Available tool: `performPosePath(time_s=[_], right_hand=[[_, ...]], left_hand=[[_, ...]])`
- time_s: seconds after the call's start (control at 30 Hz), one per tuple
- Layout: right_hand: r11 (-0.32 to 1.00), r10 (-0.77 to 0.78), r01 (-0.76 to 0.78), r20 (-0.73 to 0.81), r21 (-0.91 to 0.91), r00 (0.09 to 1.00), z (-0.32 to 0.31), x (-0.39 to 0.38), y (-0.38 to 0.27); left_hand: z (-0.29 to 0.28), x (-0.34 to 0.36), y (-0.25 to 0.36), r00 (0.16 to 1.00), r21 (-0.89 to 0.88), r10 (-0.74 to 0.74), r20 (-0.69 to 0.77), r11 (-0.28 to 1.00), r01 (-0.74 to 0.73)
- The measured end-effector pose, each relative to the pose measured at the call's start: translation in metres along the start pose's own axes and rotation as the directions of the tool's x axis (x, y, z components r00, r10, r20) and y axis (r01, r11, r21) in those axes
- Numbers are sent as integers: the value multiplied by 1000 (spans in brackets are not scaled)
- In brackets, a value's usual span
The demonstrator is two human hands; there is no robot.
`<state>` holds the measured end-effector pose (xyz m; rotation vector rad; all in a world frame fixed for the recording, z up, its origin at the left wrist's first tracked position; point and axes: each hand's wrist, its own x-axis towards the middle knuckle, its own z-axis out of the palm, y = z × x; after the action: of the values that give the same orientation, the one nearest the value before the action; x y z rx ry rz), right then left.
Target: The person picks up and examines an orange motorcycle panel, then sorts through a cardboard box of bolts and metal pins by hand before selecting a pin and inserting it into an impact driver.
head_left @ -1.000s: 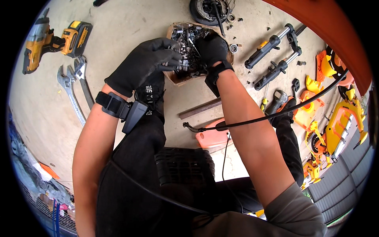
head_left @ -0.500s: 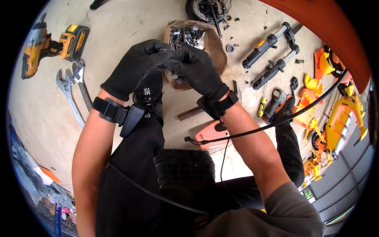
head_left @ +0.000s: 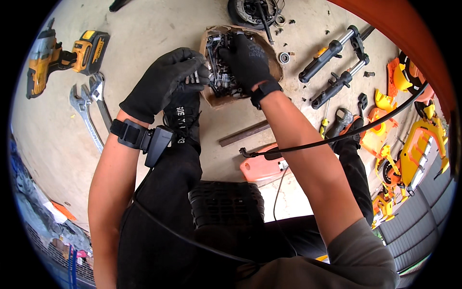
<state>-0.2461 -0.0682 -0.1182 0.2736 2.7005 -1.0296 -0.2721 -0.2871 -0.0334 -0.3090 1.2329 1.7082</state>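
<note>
My left hand [head_left: 163, 82], in a black glove, is closed just left of an open cardboard box [head_left: 273, 67]. Small silvery metal parts [head_left: 193, 77], shaped like bolts, show between its fingers. My right hand [head_left: 248, 60], gloved the same way, reaches into the box over a heap of small metal hardware [head_left: 222, 77]. Its fingertips point to the box's far side; what they touch is hidden, and I cannot tell whether they grip anything. Both wrists carry black straps.
An impact wrench [head_left: 62, 55] and two adjustable wrenches [head_left: 85, 108] lie at the left. Beyond the box is a wheel hub [head_left: 250, 12]. Fork legs [head_left: 332, 58], a metal bar [head_left: 244, 133], an orange cover [head_left: 260, 166] and a black cable [head_left: 337, 138] lie to the right.
My right hand has left my left hand and moved right and away into the box. My left hand stays nearly in place, and the metal parts in it now show.
</note>
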Motion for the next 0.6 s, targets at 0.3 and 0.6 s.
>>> performPosePath(time_s=[0.3,0.6], right_hand=[[948,-318,319,-49,17,947,11,-18,0],[988,-84,102,150,-119,985,-16,-36,12]], left_hand=[[-5,0,-4,999,60,44,-23,997,-43],[-8,-1,-3,998,70,67,-11,995,-66]])
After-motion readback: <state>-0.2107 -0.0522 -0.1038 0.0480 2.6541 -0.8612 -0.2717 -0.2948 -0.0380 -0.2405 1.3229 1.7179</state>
